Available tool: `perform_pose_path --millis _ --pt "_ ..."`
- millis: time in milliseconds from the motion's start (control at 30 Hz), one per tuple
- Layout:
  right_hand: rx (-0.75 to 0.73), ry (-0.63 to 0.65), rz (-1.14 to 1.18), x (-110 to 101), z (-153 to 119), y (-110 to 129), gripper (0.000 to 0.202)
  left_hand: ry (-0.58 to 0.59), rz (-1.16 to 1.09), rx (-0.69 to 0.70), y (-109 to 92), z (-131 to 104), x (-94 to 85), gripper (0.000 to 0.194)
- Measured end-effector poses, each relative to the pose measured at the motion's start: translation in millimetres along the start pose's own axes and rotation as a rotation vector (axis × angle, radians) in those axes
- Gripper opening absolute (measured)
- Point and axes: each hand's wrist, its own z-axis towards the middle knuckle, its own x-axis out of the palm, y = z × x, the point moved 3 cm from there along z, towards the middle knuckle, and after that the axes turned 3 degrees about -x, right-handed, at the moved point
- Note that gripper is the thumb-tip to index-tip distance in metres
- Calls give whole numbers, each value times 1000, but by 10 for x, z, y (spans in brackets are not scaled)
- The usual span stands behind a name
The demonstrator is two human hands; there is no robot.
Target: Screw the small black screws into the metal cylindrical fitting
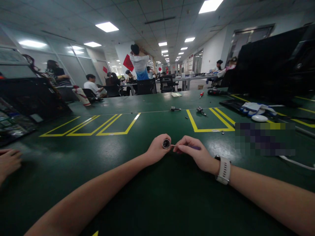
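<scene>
My left hand (157,149) is closed around a small round metal part (166,143), whose hollow, dark end faces me. From the right, my right hand (193,150) grips a screwdriver (195,147) with a purple handle. Its thin shaft points left and its tip meets the side of the metal part; the exact contact is too small to make out. Both hands are just above the green table (137,193). Beyond them lie two small metal parts with shafts, one (175,108) near the middle and another (201,111) by the yellow tape.
A red screwdriver (201,94) and a dark power tool (217,92) lie farther back. To the right are gloves (257,108), a white mouse (259,118) and a large black monitor (270,65). Another person's hand (10,164) rests at the left edge.
</scene>
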Motion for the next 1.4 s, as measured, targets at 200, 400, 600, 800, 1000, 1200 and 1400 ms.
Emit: perform_pose_path --millis 200,400,600,800,1000,1200,1400 --pt "89 -79 101 -54 37 -77 15 3 54 -1 8 -8 -1 8" --pt "82 -70 61 15 -40 50 7 -9 167 -22 -22 -10 -7 7" --pt "187 -11 295 -18 37 -84 12 -23 59 8 1 -5 -25 8" --pt "239 18 447 -32 57 -142 11 -1 -122 -2 37 9 -17 13" --pt "259 -20 451 -14 51 -134 13 14 -170 16 18 0 -1 15" --pt "228 -77 305 -7 68 -88 13 26 35 20 78 48 -35 15" --pt "226 -101 166 -36 183 -130 12 90 101 72 184 105 -82 21"
